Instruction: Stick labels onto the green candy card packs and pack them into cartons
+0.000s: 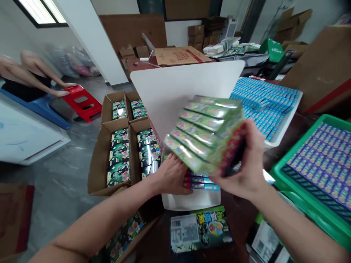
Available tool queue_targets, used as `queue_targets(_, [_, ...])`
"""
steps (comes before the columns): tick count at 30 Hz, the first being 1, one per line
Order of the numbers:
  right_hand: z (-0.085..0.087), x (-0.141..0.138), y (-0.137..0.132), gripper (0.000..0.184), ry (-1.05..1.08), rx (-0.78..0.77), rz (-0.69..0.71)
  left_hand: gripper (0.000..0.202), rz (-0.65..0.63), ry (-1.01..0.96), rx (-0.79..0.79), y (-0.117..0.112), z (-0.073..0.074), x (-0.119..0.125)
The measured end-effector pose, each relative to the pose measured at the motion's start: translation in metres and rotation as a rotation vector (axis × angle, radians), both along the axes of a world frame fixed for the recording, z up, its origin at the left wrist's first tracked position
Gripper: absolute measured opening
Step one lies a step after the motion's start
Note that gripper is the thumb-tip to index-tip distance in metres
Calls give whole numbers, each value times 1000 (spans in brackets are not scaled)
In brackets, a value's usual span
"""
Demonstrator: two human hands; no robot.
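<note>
My right hand (248, 164) grips the near end of a stack of several small green packets (204, 133), held tilted above a white box (192, 201) with its lid (175, 87) up. My left hand (172, 175) is under the stack, fingers pressed on packets lying in the white box; what its fingers hold is hidden. A printed dark-green carton (201, 228) lies just in front of the box.
Open cardboard boxes (120, 153) filled with dark-green cartons stand on the floor at left. A white tray (267, 106) of blue packets and a green crate (318, 168) of packets sit at right. Another person's legs (35, 73) rest by a red stool (80, 100).
</note>
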State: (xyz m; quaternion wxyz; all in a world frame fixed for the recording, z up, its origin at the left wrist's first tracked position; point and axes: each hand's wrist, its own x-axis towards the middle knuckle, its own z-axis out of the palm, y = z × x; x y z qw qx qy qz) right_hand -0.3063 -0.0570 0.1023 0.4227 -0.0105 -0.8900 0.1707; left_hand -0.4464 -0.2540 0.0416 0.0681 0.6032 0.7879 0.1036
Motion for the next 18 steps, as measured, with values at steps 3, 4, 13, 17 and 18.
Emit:
queue_targets(3, [-19,-28,-10,116,-37,89,77,74,26,-117,-6,-9,6,13])
queue_targets(4, [-23,-33,-12,113,-75,126,95,76,35,-128,13,-12,9,16])
queue_targets(13, [-16,-19,-21,104,-470,354,208,87,66,-84,55,-32,-7,68])
queue_targets(17, [-12,-19,-24,98,-530,379,181,93,57,0,86,-46,-6,84])
queue_targets(18, [-9,-21,-24,97,-545,380,179,94,60,24,72,-47,-4,84])
